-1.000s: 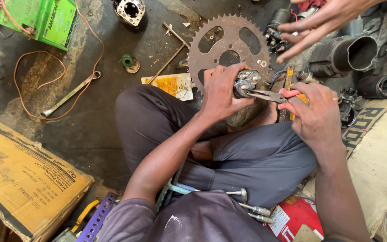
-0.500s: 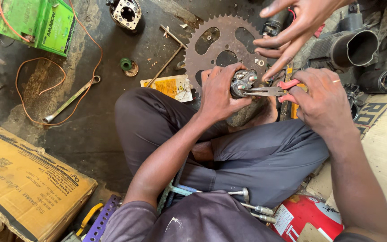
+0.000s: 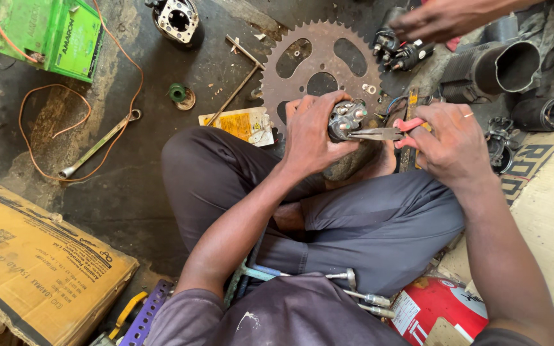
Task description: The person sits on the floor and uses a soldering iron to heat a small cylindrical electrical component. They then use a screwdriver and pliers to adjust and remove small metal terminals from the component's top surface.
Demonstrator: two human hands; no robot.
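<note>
Left hand [image 3: 312,131] wrapped around a small round metal part [image 3: 346,120], gripping it firmly; held over the lap, just in front of the big sprocket [image 3: 318,61] lying on the floor. Part is dark grey, stubby cylinder, end face turned up with several small silvery studs or terminals on it; grimy. Most of its body is covered by the left fingers, so its full shape can't be made out.

Right hand [image 3: 447,144] clenched on red-handled needle-nose pliers [image 3: 379,133]; the handles are mostly buried in the fist, only a bit of red shows. Plier tips reach the part's end face, touching or nearly so; whether they pinch anything is too small to tell.

Person sits cross-legged in grey trousers on a dark oily floor [image 3: 129,186]. Sprocket is rusty-brown, toothed, with large cutouts; its lower edge is hidden behind the left hand and part.

Another person's hand [image 3: 447,19] comes in at the top right, cut off by the frame edge, over a cluster of small black parts [image 3: 402,51]; what it holds is unclear.

Around: green battery box [image 3: 49,32] top left with orange wire [image 3: 59,122] looping off it, long spanner [image 3: 100,144] on the floor, cardboard box [image 3: 33,256] bottom left, black rubber hose pieces [image 3: 501,67] top right.
</note>
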